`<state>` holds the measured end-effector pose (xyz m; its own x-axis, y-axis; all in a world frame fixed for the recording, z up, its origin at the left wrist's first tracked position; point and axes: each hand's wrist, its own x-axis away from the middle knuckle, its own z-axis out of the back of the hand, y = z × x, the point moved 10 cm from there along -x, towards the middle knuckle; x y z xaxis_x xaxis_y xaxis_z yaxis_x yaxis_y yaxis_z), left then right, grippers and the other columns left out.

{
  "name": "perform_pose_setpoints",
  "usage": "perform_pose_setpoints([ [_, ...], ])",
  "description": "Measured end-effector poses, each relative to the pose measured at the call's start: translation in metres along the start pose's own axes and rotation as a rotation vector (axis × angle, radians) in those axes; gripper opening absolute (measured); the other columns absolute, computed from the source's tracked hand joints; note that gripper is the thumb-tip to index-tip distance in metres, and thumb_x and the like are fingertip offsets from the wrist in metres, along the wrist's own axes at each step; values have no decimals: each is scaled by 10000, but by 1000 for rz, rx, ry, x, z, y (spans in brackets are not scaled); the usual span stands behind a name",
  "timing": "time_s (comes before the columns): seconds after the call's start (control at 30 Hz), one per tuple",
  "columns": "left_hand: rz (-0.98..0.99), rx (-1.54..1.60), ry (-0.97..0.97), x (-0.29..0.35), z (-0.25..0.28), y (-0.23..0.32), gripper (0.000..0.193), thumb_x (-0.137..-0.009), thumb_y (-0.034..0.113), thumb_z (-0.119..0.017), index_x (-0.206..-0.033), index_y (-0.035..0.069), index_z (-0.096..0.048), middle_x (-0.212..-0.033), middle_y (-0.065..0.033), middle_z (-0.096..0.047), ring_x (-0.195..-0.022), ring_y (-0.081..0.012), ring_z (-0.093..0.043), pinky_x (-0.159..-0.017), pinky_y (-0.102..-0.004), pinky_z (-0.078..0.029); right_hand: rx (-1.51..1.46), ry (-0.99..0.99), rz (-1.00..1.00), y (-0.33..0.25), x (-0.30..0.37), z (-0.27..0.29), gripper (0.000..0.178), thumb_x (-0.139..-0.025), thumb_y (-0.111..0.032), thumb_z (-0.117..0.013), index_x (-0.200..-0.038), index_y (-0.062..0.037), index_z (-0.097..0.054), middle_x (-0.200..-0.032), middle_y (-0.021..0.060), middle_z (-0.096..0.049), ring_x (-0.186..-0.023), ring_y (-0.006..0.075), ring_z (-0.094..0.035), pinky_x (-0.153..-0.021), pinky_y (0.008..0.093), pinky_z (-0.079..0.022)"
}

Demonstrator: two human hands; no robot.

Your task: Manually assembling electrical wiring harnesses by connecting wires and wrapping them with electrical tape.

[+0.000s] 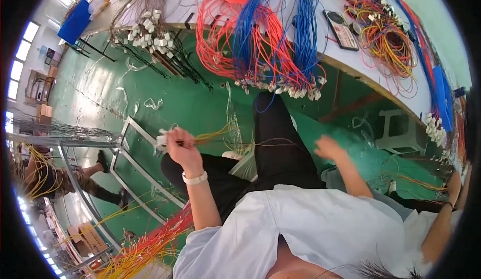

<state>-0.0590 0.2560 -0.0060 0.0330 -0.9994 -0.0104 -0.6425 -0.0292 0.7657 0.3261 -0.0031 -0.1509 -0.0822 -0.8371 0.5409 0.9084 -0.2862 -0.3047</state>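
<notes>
My left hand [181, 146], with a pale band on its wrist, is raised over my left knee. Its fingers are closed on a bundle of thin wires [213, 135], yellow and dark. White connectors [161, 139] stick out on the left side of that fist. A thin brown wire [274, 143] stretches rightward from near it across my dark trousers. My right hand [329, 147] hovers right of my right thigh, apart from the table. Its fingers point left and look curled, but they are blurred, and whether they hold a wire cannot be made out.
Red wires [213, 43] and blue wires [304, 23] with white connectors hang over the table edge [381, 86]. A dark-framed case [341, 31] lies beside tangled yellow wires [391, 43]. Left stands a metal frame [143, 131]; right, a plastic stool [401, 133] and another person's arm [441, 224].
</notes>
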Motion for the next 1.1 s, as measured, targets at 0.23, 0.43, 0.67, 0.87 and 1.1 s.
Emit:
perform_pose_setpoints([
  [0.23, 516, -164, -105, 125, -33, -108, 263, -958, 185, -482, -718, 122, -393, -663, 20, -333, -516, -62, -264, -451, -216, -209, -1448, -440, 324, -254, -100, 49, 400, -963, -343, -494, -1120, 14, -583, -964, 138, -677, -861, 235, -654, -796, 336, -502],
  [0.43, 717, -56, 317, 156, 88, -105, 301, -912, 183, -464, -640, 163, -336, -590, 56, -270, -439, -63, -197, -390, -238, -153, -1948, -126, 427, -274, -144, 163, 385, -969, -370, -462, -755, -59, -537, -514, -35, -354, -431, 80, -300, -399, 255, -213],
  [0.67, 410, -493, 474, 136, 187, -43, 355, -998, 337, -409, -826, 64, -555, -866, -68, -659, -564, -117, -549, -468, -229, -414, -918, 364, 796, -233, -45, 197, 380, -959, -290, -475, -678, -34, -460, -526, 47, -390, -510, 141, -408, -513, 319, -358],
  [0.87, 227, 235, 53, 78, 110, -35, 273, -997, 223, -399, -807, 52, -494, -815, -31, -496, -711, -145, -458, -697, -275, -393, -637, 725, -21, -73, -32, 138, 257, -815, -263, -704, -914, -65, -573, -587, 92, -570, -499, 258, -567, -474, 362, -429],
  [1.1, 653, 545, -57, 66, -8, -96, 272, -974, 265, -463, -741, 135, -416, -563, 68, -238, -436, -54, -175, -401, -236, -172, -356, 1081, 17, -41, -44, 171, 294, -807, -237, -709, -1023, -80, -588, -550, 71, -502, -503, 245, -545, -471, 357, -423],
])
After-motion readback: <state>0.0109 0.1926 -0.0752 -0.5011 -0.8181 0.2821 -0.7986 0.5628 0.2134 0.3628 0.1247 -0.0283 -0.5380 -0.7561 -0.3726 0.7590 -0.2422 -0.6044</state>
